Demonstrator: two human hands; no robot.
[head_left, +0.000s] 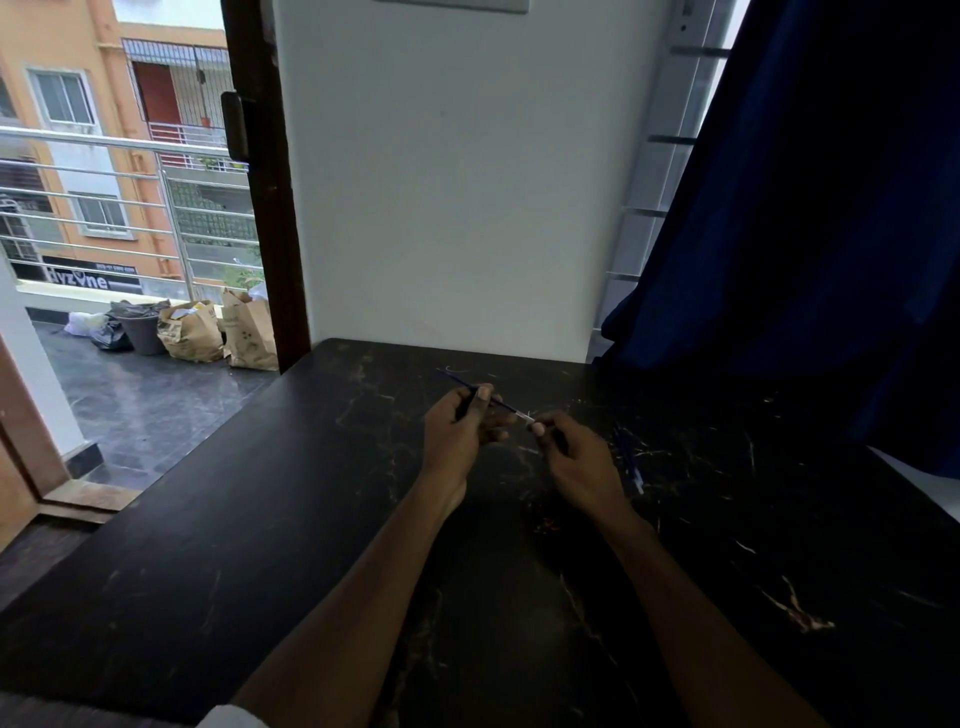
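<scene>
Head view is showing a thin blue pen refill (511, 408) being held just above the black table (260, 519), over the far middle part of the table. The left hand (457, 431) is curling its fingers and thumb around the refill's middle. The right hand (576, 457) is pinching the pale tip end between thumb and forefinger. A blue pen barrel (628, 460) is lying toward the table's right side, just beside the right hand. The refill is looking very light, narrow and smooth, so it is likely to slip easily and to bend if levered hard. Gripping it close to the tip, with the other hand steadying the shaft near the middle, is looking like the safest hold. The tip itself is probably delicate and inky.
</scene>
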